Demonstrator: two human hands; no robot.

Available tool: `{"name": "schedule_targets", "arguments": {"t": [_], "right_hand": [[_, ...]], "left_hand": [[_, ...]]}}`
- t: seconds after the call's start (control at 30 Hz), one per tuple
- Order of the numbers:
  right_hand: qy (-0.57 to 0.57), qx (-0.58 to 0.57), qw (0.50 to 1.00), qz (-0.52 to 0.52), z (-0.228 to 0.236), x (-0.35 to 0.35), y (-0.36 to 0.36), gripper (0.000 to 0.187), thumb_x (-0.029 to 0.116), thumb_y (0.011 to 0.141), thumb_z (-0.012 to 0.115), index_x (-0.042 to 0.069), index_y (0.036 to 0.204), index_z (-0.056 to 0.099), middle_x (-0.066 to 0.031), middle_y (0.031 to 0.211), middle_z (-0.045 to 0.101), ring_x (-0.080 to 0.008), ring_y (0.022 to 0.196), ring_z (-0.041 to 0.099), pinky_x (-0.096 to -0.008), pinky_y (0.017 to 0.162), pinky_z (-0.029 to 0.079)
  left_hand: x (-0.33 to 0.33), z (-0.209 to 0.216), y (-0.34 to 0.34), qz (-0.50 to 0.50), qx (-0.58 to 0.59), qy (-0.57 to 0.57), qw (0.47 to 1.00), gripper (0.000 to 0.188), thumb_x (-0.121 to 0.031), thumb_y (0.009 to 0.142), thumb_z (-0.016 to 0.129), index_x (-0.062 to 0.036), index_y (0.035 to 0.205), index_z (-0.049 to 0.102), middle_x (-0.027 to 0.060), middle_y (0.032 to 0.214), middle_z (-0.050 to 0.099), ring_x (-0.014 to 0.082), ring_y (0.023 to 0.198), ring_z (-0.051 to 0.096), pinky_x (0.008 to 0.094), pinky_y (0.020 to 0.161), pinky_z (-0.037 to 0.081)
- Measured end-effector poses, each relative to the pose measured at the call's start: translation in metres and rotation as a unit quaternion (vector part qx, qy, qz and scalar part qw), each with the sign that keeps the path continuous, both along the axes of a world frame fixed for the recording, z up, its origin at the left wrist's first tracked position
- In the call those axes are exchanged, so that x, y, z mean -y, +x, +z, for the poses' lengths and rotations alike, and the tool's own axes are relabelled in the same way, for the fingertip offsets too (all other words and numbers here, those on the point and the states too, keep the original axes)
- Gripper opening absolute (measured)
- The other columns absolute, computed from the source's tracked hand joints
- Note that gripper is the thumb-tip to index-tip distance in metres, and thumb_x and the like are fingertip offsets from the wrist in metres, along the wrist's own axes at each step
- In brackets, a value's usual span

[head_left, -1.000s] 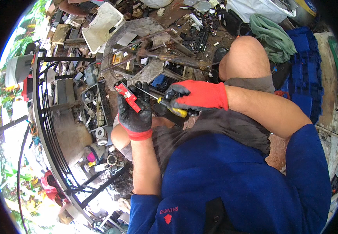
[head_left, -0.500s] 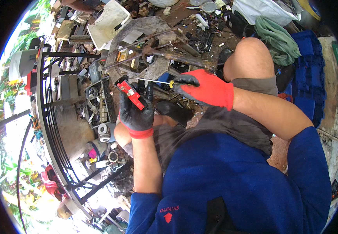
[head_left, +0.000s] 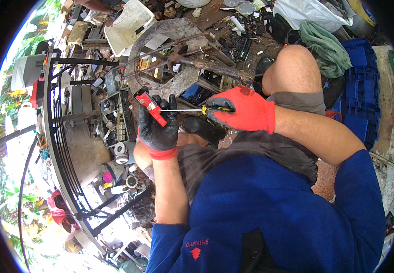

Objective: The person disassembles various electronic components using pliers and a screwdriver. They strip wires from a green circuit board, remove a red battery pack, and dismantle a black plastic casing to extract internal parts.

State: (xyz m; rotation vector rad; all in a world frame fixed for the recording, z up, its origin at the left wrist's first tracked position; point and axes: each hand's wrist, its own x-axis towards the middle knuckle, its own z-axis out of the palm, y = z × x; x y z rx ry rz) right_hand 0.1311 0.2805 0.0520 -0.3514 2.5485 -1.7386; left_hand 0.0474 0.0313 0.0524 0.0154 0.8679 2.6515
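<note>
The left hand (head_left: 157,132) holds one red circuit board (head_left: 153,110) against its palm, the fingers partly spread behind and beside it. The board looks light, stiff and perhaps brittle; its long edges seem the safest hold. The right hand (head_left: 242,109) has its fingers curled firmly round one screwdriver (head_left: 183,110), its tip at the board's near edge; contact is unclear. Two gloves (head_left: 259,114), one per hand.

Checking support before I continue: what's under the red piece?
Under the red piece is the left grip, gloved in black, showing around it. The piece's underside and the palm area it covers are hidden.
</note>
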Motion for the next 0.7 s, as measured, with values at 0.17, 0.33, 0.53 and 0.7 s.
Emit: {"name": "schedule_targets", "arguments": {"t": [0.17, 0.33, 0.53, 0.7], "right_hand": [[0.009, 0.014, 1.0, 0.002, 0.0007, 0.0001, 0.0001, 0.031, 0.033, 0.087, 0.062, 0.008, 0.103, 0.07, -0.0186, 0.092, 0.069, -0.0364, 0.085, 0.066, -0.0416, 0.075, 0.053], [0.011, 0.013, 1.0, -0.003, -0.0022, 0.0005, 0.0002, 0.033, 0.035, 0.087, 0.062, 0.007, 0.103, 0.07, -0.019, 0.092, 0.069, -0.0364, 0.086, 0.067, -0.042, 0.075, 0.053], [0.02, 0.029, 0.999, -0.006, -0.0048, 0.0, 0.0001, 0.035, 0.036, 0.086, 0.063, 0.006, 0.103, 0.07, -0.0202, 0.093, 0.069, -0.0368, 0.088, 0.067, -0.0415, 0.078, 0.053], [0.006, 0.035, 0.999, 0.013, -0.0007, -0.0014, -0.0007, 0.037, 0.037, 0.086, 0.063, 0.006, 0.104, 0.07, -0.0207, 0.093, 0.069, -0.0367, 0.089, 0.067, -0.041, 0.079, 0.053]], "left_hand": [[-0.0045, 0.0021, 0.0014, 0.014, 0.009, -0.009, 1.0, 0.036, -0.028, 0.1, 0.049, -0.0062, 0.128, 0.054, 0.0132, 0.107, 0.066, 0.0258, 0.09, 0.063, 0.055, 0.11, 0.033], [-0.0051, 0.0025, 0.0025, 0.011, 0.009, -0.007, 1.0, 0.035, -0.028, 0.099, 0.049, -0.0053, 0.125, 0.056, 0.0136, 0.108, 0.066, 0.0263, 0.091, 0.063, 0.0551, 0.111, 0.032], [-0.0054, 0.0006, 0.003, 0.02, 0.014, -0.02, 0.999, 0.035, -0.028, 0.098, 0.051, -0.0058, 0.125, 0.056, 0.0138, 0.108, 0.067, 0.0268, 0.091, 0.064, 0.0559, 0.11, 0.033], [-0.0016, -0.0041, 0.0038, 0.033, 0.0, -0.061, 0.998, 0.038, -0.027, 0.098, 0.052, -0.0112, 0.133, 0.053, 0.0126, 0.107, 0.069, 0.025, 0.091, 0.066, 0.055, 0.109, 0.035]]}}
